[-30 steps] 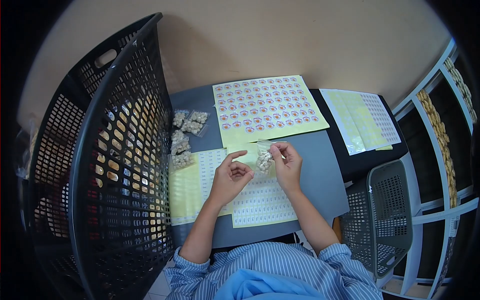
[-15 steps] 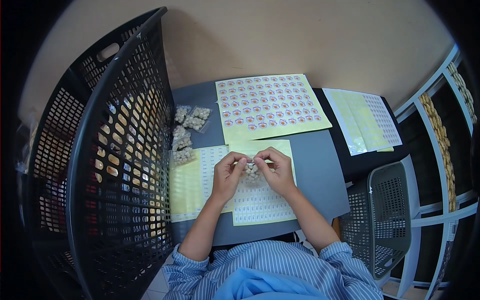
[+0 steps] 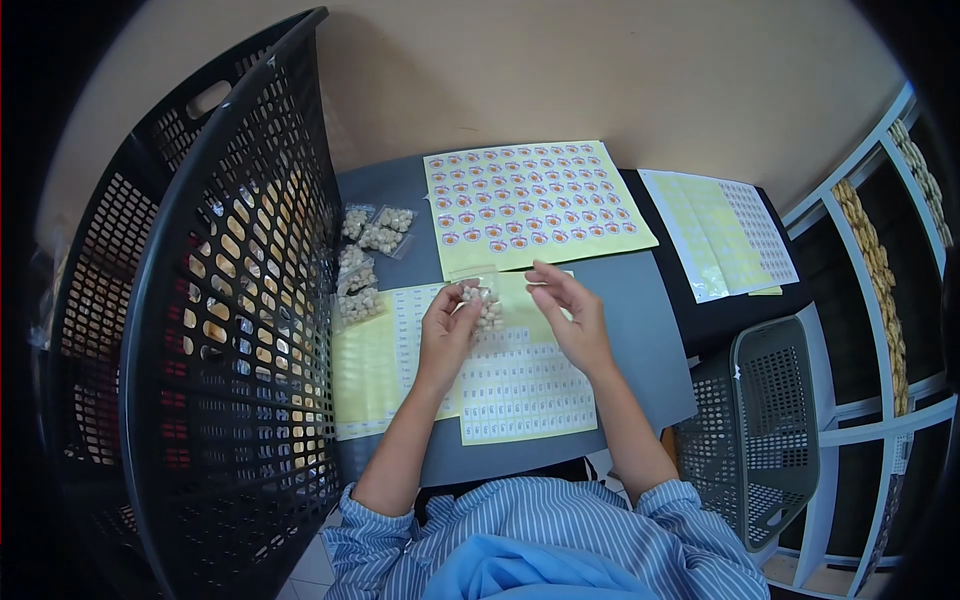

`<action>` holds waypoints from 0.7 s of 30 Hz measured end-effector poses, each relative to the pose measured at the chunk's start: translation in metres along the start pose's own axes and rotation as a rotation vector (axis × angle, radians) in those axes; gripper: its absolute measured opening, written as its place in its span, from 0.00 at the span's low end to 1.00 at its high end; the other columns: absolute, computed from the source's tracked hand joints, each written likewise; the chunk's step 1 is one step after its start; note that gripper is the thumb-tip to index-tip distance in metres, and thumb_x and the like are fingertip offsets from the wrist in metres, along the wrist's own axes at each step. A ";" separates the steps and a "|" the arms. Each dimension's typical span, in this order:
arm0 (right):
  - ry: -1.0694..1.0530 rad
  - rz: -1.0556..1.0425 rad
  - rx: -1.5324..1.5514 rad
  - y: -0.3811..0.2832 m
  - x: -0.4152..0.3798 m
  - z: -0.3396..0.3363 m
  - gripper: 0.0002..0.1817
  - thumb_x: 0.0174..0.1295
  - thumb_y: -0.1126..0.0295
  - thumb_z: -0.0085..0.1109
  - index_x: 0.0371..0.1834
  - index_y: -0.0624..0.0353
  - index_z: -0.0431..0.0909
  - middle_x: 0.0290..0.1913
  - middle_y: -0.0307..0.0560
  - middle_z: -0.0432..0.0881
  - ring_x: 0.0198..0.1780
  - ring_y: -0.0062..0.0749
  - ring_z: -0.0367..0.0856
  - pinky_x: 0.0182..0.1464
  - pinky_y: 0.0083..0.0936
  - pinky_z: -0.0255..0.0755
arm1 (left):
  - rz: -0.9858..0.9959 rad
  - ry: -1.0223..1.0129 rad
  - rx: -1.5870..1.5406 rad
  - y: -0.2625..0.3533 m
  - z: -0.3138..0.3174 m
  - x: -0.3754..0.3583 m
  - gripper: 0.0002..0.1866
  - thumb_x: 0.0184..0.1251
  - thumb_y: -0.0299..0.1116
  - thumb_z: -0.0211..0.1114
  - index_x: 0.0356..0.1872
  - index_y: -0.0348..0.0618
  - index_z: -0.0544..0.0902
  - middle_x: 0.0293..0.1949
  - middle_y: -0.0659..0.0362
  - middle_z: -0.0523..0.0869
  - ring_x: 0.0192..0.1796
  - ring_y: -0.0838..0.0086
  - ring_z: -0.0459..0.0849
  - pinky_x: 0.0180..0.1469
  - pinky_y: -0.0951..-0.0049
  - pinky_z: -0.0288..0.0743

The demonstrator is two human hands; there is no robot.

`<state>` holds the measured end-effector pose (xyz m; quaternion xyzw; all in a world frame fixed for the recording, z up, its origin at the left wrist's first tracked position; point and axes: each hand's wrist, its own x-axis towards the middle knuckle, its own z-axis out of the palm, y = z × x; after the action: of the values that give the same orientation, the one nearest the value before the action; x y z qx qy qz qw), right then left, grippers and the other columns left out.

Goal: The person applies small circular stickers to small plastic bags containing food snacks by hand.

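Observation:
A small clear zip bag [image 3: 489,309] of pale, roundish pieces is pinched in my left hand [image 3: 449,335], above the sticker sheets. My right hand [image 3: 573,318] is off to the right of the bag, empty, with its fingers apart. Beneath the hands lies a sheet of small white labels [image 3: 528,400] on yellow backing, some of its upper part bare. Another label sheet [image 3: 360,385] lies to its left, partly overlapped. Beyond them, a large sheet of round orange stickers [image 3: 540,205] covers the back of the grey table [image 3: 650,350].
Several filled clear bags [image 3: 380,235] lie at the table's back left. A tall black perforated basket [image 3: 240,330] rises along the left edge. More sticker sheets [image 3: 720,235] rest on a black surface at right, above a grey-green basket [image 3: 775,430]. A white-framed shelf [image 3: 850,260] stands far right.
My right hand has let go of the bag and moved right, its fingers opening. My left hand keeps the bag, now tilted up and slightly farther left and forward.

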<state>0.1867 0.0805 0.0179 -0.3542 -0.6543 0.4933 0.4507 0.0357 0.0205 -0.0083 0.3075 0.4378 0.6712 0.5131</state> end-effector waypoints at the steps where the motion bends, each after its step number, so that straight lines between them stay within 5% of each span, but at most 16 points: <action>1: -0.069 -0.098 -0.249 -0.002 -0.003 -0.008 0.15 0.53 0.71 0.58 0.44 0.63 0.75 0.44 0.51 0.78 0.45 0.35 0.78 0.49 0.27 0.70 | -0.083 0.015 -0.032 -0.001 -0.005 0.003 0.12 0.66 0.28 0.49 0.49 0.37 0.69 0.41 0.59 0.76 0.42 0.81 0.77 0.44 0.79 0.73; 5: -0.195 -0.217 -0.615 0.001 -0.027 -0.010 0.17 0.49 0.71 0.60 0.44 0.63 0.75 0.47 0.53 0.76 0.54 0.44 0.72 0.54 0.31 0.67 | -0.124 -0.032 -0.209 -0.006 -0.003 0.004 0.12 0.67 0.30 0.48 0.49 0.38 0.69 0.41 0.59 0.76 0.42 0.80 0.77 0.44 0.80 0.73; 21: -0.117 -0.181 -0.692 0.019 -0.038 -0.004 0.13 0.50 0.72 0.60 0.41 0.59 0.78 0.47 0.46 0.77 0.54 0.37 0.72 0.53 0.29 0.69 | -0.212 -0.061 -0.143 -0.012 -0.007 -0.001 0.12 0.66 0.30 0.50 0.49 0.40 0.69 0.40 0.61 0.76 0.40 0.83 0.76 0.41 0.82 0.72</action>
<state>0.2042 0.0527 -0.0095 -0.3975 -0.8361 0.2200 0.3076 0.0345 0.0190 -0.0224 0.2425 0.4029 0.6330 0.6149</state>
